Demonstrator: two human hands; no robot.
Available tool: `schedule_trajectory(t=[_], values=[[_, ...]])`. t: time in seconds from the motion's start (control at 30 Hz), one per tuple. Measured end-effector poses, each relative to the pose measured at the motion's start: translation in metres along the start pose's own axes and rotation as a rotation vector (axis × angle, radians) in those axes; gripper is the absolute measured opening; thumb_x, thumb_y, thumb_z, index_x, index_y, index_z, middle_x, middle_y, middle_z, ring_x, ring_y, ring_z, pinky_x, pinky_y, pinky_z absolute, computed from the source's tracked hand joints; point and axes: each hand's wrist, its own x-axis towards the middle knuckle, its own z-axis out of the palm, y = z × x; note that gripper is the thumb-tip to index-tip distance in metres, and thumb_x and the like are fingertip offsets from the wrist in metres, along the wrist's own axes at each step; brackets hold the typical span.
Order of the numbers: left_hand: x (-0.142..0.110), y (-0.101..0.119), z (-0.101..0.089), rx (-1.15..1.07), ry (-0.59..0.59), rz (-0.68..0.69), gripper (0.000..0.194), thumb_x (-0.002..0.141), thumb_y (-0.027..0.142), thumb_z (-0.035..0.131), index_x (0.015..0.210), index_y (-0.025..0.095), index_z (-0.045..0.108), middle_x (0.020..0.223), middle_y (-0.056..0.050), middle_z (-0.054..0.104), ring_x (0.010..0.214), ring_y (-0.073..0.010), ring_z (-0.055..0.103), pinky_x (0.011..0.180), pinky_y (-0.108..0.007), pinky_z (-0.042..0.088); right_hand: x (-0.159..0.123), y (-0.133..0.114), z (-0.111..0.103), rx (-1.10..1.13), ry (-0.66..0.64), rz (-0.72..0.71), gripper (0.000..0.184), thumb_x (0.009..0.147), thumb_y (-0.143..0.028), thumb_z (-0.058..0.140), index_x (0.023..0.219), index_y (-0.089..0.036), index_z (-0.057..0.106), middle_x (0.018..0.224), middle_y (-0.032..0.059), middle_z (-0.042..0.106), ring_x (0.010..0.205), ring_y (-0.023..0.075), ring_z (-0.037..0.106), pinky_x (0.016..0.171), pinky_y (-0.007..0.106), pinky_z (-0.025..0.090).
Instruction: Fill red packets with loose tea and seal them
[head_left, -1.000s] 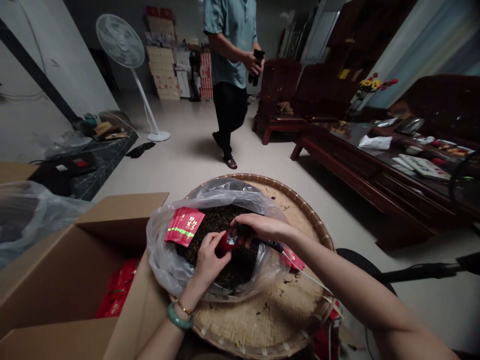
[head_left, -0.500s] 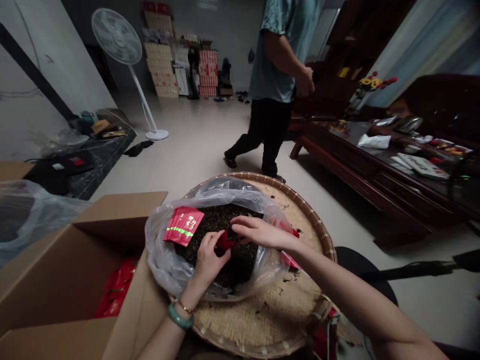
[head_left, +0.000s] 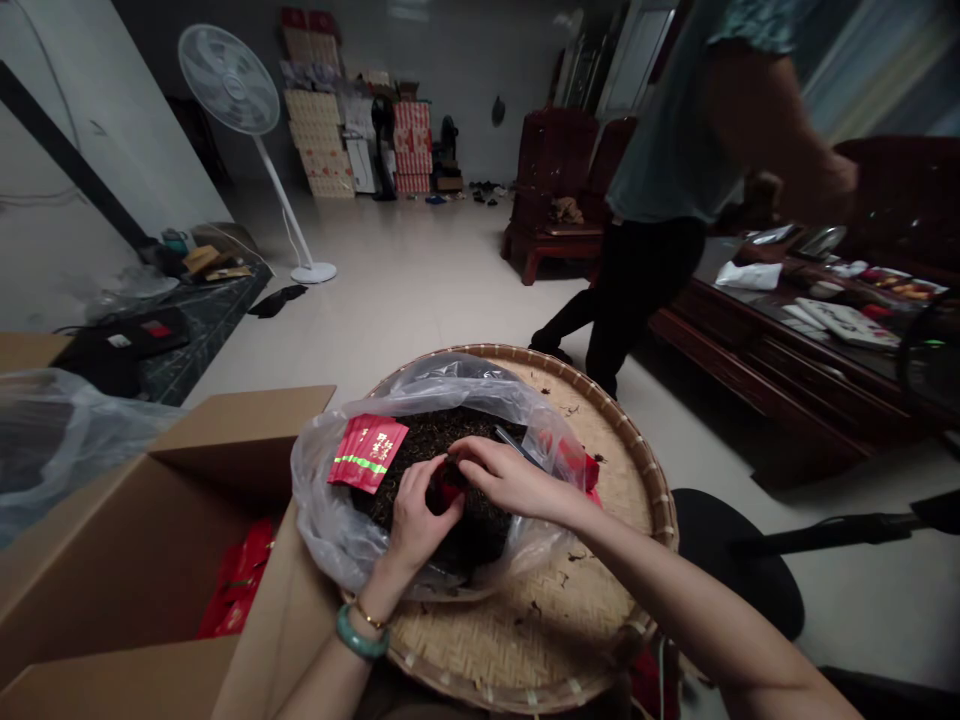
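My left hand (head_left: 421, 510) is closed around a small red tea packet (head_left: 451, 488), whose dark mouth faces up. The fingertips of my right hand (head_left: 514, 480) pinch at that packet's rim; what lies between them is partly hidden. Both hands are over dark loose tea leaves (head_left: 431, 430) in a clear plastic bag (head_left: 319, 530). A slim dark bar with a light edge (head_left: 517, 443) shows just behind my right hand; whether the hand holds it I cannot tell. Fanned flat red packets (head_left: 367, 452) lie on the bag's left side.
The bag sits on a round woven bamboo tray (head_left: 517, 640) with scattered leaves. Red packets (head_left: 576, 460) lie at its right. On the left, a cardboard box (head_left: 97, 560) holds filled red packets (head_left: 244, 575). A person (head_left: 667, 190) walks beyond, near a wooden table (head_left: 735, 350).
My right fingers have moved from above the packet down to its rim, and more of the dark bar shows. The packet is turned more upright. The person has walked to the right.
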Motion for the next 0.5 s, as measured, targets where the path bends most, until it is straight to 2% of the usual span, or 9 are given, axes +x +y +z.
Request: schedule_trajectory(t=[0.1, 0.2, 0.27, 0.37, 0.43, 0.5], values=[[0.003, 0.002, -0.004, -0.025, 0.025, 0.014, 0.042, 0.078, 0.022, 0.061, 0.119, 0.02, 0.05, 0.107, -0.008, 0.059, 0.101, -0.0226, 0.057, 0.088, -0.039, 0.048, 0.002, 0.011, 0.006, 0.053, 0.095, -0.028, 0.022, 0.087, -0.013, 0.044, 0.105, -0.016, 0.057, 0.105, 0.0069, 0.064, 0.098, 0.0165, 0.059, 0.088, 0.031, 0.045], [0.004, 0.002, -0.011, -0.016, 0.031, 0.045, 0.031, 0.08, 0.02, 0.058, 0.111, 0.02, 0.056, 0.103, -0.007, 0.057, 0.099, -0.0209, 0.057, 0.088, -0.037, 0.048, 0.001, 0.032, 0.01, 0.022, 0.18, 0.024, 0.022, 0.088, -0.014, 0.042, 0.104, -0.017, 0.057, 0.1, 0.0058, 0.066, 0.095, 0.0159, 0.06, 0.085, 0.03, 0.047], [0.004, 0.001, -0.016, -0.001, 0.013, 0.054, 0.025, 0.08, 0.022, 0.058, 0.105, 0.02, 0.059, 0.101, -0.007, 0.057, 0.098, -0.0207, 0.057, 0.088, -0.037, 0.048, -0.002, 0.047, 0.015, -0.115, 0.125, 0.08, 0.021, 0.086, -0.012, 0.046, 0.102, -0.016, 0.058, 0.1, 0.0075, 0.066, 0.094, 0.0176, 0.061, 0.085, 0.031, 0.047], [0.005, -0.002, -0.024, -0.004, -0.042, 0.055, 0.025, 0.083, 0.027, 0.056, 0.106, 0.019, 0.06, 0.102, -0.008, 0.057, 0.098, -0.0212, 0.057, 0.089, -0.037, 0.048, -0.007, 0.064, 0.028, -0.352, -0.049, 0.141, 0.028, 0.08, -0.016, 0.058, 0.107, -0.014, 0.058, 0.106, 0.0118, 0.063, 0.099, 0.0228, 0.06, 0.086, 0.034, 0.046], [0.006, -0.003, -0.029, -0.017, -0.08, 0.054, 0.025, 0.087, 0.027, 0.049, 0.108, 0.019, 0.061, 0.103, -0.008, 0.058, 0.098, -0.0209, 0.057, 0.089, -0.036, 0.048, -0.008, 0.069, 0.041, -0.475, -0.071, 0.19, 0.039, 0.077, -0.021, 0.063, 0.115, -0.014, 0.055, 0.11, 0.0139, 0.06, 0.102, 0.026, 0.057, 0.083, 0.035, 0.047], [0.008, -0.004, -0.033, -0.026, -0.098, 0.06, 0.027, 0.09, 0.024, 0.043, 0.108, 0.019, 0.062, 0.102, -0.008, 0.059, 0.098, -0.0199, 0.057, 0.088, -0.035, 0.048, -0.007, 0.069, 0.054, -0.545, -0.049, 0.243, 0.041, 0.076, -0.02, 0.062, 0.115, -0.014, 0.054, 0.108, 0.0146, 0.059, 0.101, 0.0271, 0.057, 0.079, 0.034, 0.047]])
